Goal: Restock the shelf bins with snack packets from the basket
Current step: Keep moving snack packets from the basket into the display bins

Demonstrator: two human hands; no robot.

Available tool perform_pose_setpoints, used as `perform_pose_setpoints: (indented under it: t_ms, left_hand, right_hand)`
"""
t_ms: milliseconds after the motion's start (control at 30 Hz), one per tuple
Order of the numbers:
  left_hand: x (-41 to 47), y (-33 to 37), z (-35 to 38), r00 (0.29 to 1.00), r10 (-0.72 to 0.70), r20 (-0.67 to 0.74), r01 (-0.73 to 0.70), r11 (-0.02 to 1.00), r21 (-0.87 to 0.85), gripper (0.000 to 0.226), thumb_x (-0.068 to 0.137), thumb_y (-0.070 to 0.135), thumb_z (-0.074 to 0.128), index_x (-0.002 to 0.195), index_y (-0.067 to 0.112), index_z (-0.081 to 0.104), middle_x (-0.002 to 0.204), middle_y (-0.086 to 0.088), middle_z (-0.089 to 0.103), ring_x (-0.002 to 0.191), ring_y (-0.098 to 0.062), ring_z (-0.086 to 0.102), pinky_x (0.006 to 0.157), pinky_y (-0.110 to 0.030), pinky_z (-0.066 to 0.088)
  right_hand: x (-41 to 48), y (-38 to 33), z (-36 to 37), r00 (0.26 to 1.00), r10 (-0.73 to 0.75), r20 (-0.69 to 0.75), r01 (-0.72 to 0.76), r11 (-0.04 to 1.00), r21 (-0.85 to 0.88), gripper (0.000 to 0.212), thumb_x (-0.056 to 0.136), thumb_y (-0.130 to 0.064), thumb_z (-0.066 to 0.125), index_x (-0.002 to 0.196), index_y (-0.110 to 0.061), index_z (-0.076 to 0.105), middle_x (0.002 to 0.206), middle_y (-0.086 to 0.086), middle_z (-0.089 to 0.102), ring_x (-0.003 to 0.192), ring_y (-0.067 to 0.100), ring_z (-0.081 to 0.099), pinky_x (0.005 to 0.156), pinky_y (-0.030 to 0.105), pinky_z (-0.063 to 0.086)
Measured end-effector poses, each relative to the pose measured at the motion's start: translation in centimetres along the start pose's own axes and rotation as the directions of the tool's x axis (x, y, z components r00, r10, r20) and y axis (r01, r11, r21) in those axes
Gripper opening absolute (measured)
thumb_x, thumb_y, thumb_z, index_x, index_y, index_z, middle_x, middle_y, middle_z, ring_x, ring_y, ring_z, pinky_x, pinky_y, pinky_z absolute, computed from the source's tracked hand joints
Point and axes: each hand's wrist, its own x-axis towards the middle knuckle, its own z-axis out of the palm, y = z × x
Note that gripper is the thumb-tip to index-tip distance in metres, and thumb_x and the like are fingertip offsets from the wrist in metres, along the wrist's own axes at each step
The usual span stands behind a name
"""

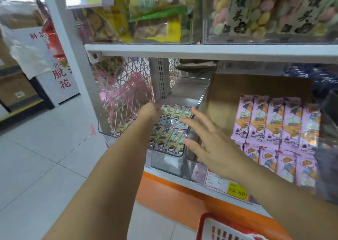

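Shelf bin [164,162], packets [172,139] between the hands [149,111] [210,142]

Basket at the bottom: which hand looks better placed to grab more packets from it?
Probably the right hand: it is open, holds nothing, and the basket sits close under its forearm. The left hand reaches deep into the bin among yellow packets.

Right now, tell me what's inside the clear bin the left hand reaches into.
Rows of yellow snack packets lie in the clear bin. The left hand covers some of them, and its own fingers are hidden.
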Motion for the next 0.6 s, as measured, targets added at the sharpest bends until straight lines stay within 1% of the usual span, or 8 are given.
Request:
perform_pose_setpoints:
  t_ms: [133, 200, 267, 400, 467, 500, 533, 600]
  left_hand:
    - [0.0, -0.4, 0.2, 0.996, 0.072, 0.044, -0.076, 0.994, 0.084, 0.032, 0.098, 0.014, 0.046, 0.128, 0.01, 0.056, 0.11, -0.01, 0.063, 0.068, -0.018, 0.054, 0.053, -0.023, 0.042]
    - [-0.1, -0.5, 0.2, 0.993, 0.104, 0.054, -0.111, 0.983, 0.143, 0.034, 0.098, 0.011, 0.042, 0.13, 0.013, 0.054, 0.116, -0.011, 0.061, 0.076, -0.022, 0.058, 0.058, -0.024, 0.045]
    - [0.1, -0.6, 0.2, 0.991, 0.109, 0.081, -0.123, 0.972, 0.2, 0.04, 0.098, 0.007, 0.039, 0.135, 0.014, 0.051, 0.124, -0.013, 0.058, 0.086, -0.027, 0.06, 0.063, -0.026, 0.048]
    - [-0.3, -0.3, -0.1, 0.985, 0.054, 0.163, -0.1, 0.953, 0.285, 0.045, 0.096, 0.002, 0.041, 0.14, 0.007, 0.041, 0.126, -0.016, 0.056, 0.087, -0.026, 0.059, 0.06, -0.026, 0.046]
    - [-1.6, 0.0, -0.7, 0.987, 0.078, 0.14, -0.114, 0.956, 0.27, 0.045, 0.096, 0.003, 0.041, 0.14, 0.008, 0.042, 0.129, -0.016, 0.055, 0.093, -0.027, 0.06, 0.067, -0.03, 0.051]
    - [-2.7, 0.1, -1.0, 0.987, 0.132, 0.087, -0.148, 0.963, 0.224, 0.045, 0.096, 0.004, 0.041, 0.14, 0.011, 0.044, 0.133, -0.014, 0.053, 0.099, -0.028, 0.06, 0.077, -0.034, 0.053]
    - [-4.2, 0.0, -1.3, 0.979, 0.202, 0.005, -0.201, 0.968, 0.15, 0.043, 0.096, 0.004, 0.041, 0.138, 0.014, 0.047, 0.137, -0.013, 0.05, 0.105, -0.028, 0.059, 0.087, -0.038, 0.051]
    - [-8.5, -0.3, -1.7, 0.908, 0.361, -0.214, -0.367, 0.93, 0.012, 0.038, 0.096, 0.005, 0.043, 0.131, 0.015, 0.054, 0.135, -0.008, 0.052, 0.112, -0.022, 0.056, 0.095, -0.034, 0.046]
  right_hand:
    - [-0.3, -0.2, -0.1, 0.999, 0.03, 0.016, -0.03, 1.0, 0.005, 0.051, 0.098, -0.047, 0.035, 0.146, -0.044, 0.019, 0.154, -0.026, -0.011, 0.13, 0.018, 0.04, 0.106, 0.033, 0.028]
    - [-0.4, -0.2, -0.1, 0.999, 0.035, 0.014, -0.035, 0.999, 0.0, 0.051, 0.098, -0.047, 0.035, 0.146, -0.044, 0.019, 0.154, -0.026, -0.011, 0.127, 0.019, 0.043, 0.104, 0.033, 0.029]
    - [-0.4, -0.1, 0.0, 0.999, 0.038, 0.022, -0.038, 0.999, -0.005, 0.051, 0.098, -0.047, 0.035, 0.146, -0.044, 0.019, 0.154, -0.027, -0.012, 0.128, 0.019, 0.043, 0.104, 0.032, 0.029]
    - [-0.2, -0.2, 0.0, 1.0, 0.008, 0.007, -0.007, 1.0, -0.019, 0.052, 0.097, -0.049, 0.035, 0.146, -0.045, 0.018, 0.153, -0.028, -0.012, 0.135, 0.013, 0.033, 0.107, 0.034, 0.03]
    - [-0.2, -0.2, 0.0, 1.0, 0.023, -0.005, -0.023, 0.999, -0.022, 0.053, 0.097, -0.048, 0.035, 0.147, -0.043, 0.019, 0.155, -0.024, -0.009, 0.139, 0.012, 0.027, 0.11, 0.035, 0.031]
    - [-0.4, -0.3, 0.0, 0.999, 0.005, -0.036, -0.007, 0.999, -0.039, 0.051, 0.098, -0.048, 0.035, 0.147, -0.04, 0.025, 0.157, -0.02, -0.001, 0.14, 0.013, 0.025, 0.109, 0.038, 0.034]
    - [-0.6, -0.6, -0.1, 0.993, -0.053, -0.102, 0.045, 0.996, -0.079, 0.048, 0.098, -0.047, 0.036, 0.144, -0.034, 0.035, 0.158, -0.013, 0.014, 0.138, 0.015, 0.03, 0.106, 0.041, 0.039]
    - [-1.8, -1.0, 0.2, 0.933, -0.241, -0.266, 0.194, 0.962, -0.191, 0.042, 0.095, -0.036, 0.04, 0.128, -0.019, 0.059, 0.139, 0.002, 0.05, 0.121, 0.024, 0.052, 0.095, 0.042, 0.048]
